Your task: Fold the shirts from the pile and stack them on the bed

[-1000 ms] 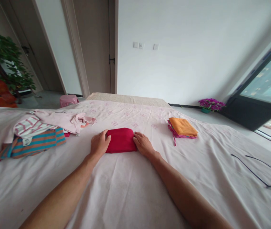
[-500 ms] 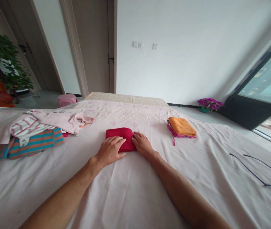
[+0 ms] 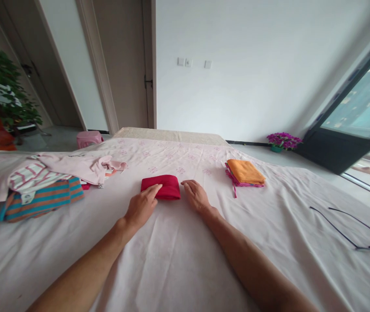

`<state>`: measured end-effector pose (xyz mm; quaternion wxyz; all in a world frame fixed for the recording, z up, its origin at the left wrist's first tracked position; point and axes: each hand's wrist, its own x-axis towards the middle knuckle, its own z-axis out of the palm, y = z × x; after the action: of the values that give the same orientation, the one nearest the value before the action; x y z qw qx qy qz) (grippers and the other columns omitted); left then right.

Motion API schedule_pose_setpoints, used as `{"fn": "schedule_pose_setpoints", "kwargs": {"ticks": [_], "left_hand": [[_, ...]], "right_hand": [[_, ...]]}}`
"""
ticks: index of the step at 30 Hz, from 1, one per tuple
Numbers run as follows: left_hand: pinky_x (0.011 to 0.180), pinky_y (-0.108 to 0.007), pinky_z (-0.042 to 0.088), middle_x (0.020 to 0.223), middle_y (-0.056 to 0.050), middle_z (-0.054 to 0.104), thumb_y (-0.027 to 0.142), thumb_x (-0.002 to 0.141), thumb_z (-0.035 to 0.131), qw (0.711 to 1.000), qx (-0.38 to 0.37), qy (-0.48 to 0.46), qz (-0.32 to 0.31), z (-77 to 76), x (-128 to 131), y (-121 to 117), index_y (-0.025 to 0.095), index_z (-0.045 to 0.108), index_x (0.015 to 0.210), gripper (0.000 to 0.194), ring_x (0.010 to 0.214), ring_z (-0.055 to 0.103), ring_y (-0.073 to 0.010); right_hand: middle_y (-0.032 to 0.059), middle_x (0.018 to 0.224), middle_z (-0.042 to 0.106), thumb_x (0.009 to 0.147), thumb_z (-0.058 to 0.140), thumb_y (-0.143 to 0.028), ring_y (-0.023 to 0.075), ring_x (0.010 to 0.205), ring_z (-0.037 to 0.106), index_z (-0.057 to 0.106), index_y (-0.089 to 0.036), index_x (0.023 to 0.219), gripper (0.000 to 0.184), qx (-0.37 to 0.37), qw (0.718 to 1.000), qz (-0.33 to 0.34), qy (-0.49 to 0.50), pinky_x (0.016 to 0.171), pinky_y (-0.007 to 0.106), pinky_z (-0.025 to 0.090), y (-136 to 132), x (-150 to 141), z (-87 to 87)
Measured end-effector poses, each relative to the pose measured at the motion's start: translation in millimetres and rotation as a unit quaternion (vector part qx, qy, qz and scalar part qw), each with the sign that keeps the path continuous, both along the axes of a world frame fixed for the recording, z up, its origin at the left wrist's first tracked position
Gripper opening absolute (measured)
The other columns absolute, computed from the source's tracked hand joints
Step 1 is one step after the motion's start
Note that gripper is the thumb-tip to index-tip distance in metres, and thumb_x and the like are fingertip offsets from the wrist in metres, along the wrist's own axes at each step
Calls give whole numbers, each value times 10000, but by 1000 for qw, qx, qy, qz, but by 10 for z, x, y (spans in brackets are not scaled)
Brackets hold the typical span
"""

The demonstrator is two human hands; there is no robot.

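Currently, a folded red cloth is lying between the two hands. The left hand is laying fingers over its near left part, any pinch being unclear; the right hand, loosely bent, is resting just beside it.

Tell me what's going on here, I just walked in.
A person is handling a folded red cloth on a pale sheet. The left hand has its fingers on top of it; the right hand is at its right edge, whether touching is hard to tell. To the left lie loose clothes; to the right, a folded orange cloth tops a small stack, with glasses farther right.
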<state>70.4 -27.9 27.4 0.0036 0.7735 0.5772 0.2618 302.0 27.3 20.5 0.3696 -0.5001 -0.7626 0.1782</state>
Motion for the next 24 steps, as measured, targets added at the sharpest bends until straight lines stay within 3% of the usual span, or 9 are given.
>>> {"fn": "schedule_pose_setpoints", "kwargs": {"ticks": [3, 5, 7, 10, 12, 14, 18, 21, 24], "left_hand": [[955, -327, 524, 1291, -38, 664, 88, 839, 463, 994, 2, -89, 66, 30, -45, 62, 230, 569, 1333, 525, 1107, 668, -218], [949, -327, 527, 1221, -31, 703, 125, 859, 471, 984, 8, -149, 97, 59, -72, 94, 240, 593, 1301, 473, 1083, 680, -218], [942, -338, 534, 1189, -28, 718, 157, 874, 475, 976, 19, -190, 107, 83, -83, 112, 248, 603, 1282, 437, 1081, 681, -224], [965, -390, 532, 1216, -56, 704, 166, 887, 462, 975, 58, -198, 81, 91, -38, 107, 229, 599, 1285, 426, 1106, 671, -245], [985, -407, 526, 1248, -66, 686, 162, 899, 448, 977, 90, -188, 42, 69, 50, 82, 224, 588, 1295, 425, 1129, 660, -242], [989, -399, 533, 1257, -63, 681, 167, 921, 436, 978, 109, -179, -2, 27, 178, 45, 234, 575, 1302, 411, 1132, 660, -224], [1000, -389, 537, 1316, -95, 642, 208, 951, 440, 976, 95, -180, -73, -62, 442, -42, 212, 511, 1344, 400, 1172, 638, -216], [1018, -375, 525, 1348, -112, 613, 235, 973, 411, 962, 56, -242, -115, -78, 525, -95, 201, 450, 1363, 393, 1211, 611, -202], [982, -358, 537, 1341, -123, 604, 261, 990, 368, 942, 41, -313, -113, -66, 476, -111, 201, 441, 1321, 344, 1155, 642, -188]], "right_hand": [[61, 853, 710, 947, 403, -339, 178, 791, 656, 742, -182, 838, 388, -97, 994, 13, 57, 815, 313, 497, -48, 54, 81], [58, 813, 709, 914, 464, -331, 168, 711, 647, 737, -168, 835, 327, -196, 974, 62, 95, 719, 299, 507, -97, 41, 121], [81, 995, 722, 884, 555, -366, 189, 804, 668, 721, -181, 1034, 290, -274, 943, 113, 153, 706, 306, 521, -164, -35, 147], [110, 1350, 583, 811, 702, -427, 235, 1127, 604, 558, -248, 1328, 567, -316, 888, 158, 294, 862, 364, 526, -289, -252, 167], [96, 1385, 554, 763, 763, -434, 232, 1234, 539, 523, -266, 1342, 649, -313, 848, 187, 385, 987, 396, 472, -365, -422, 172], [70, 1284, 625, 753, 768, -456, 226, 1208, 562, 551, -263, 1272, 595, -312, 804, 210, 460, 1030, 405, 442, -409, -561, 166], [64, 1008, 714, 803, 673, -507, 242, 1037, 650, 601, -211, 1021, 375, -352, 736, 153, 557, 942, 399, 506, -366, -639, 103], [90, 905, 716, 864, 543, -457, 255, 977, 672, 598, -192, 933, 280, -405, 707, 86, 573, 884, 413, 537, -264, -571, 28], [87, 867, 715, 855, 488, -334, 251, 929, 685, 595, -190, 966, 211, -421, 694, 42, 583, 847, 428, 555, -157, -498, -41]]}}
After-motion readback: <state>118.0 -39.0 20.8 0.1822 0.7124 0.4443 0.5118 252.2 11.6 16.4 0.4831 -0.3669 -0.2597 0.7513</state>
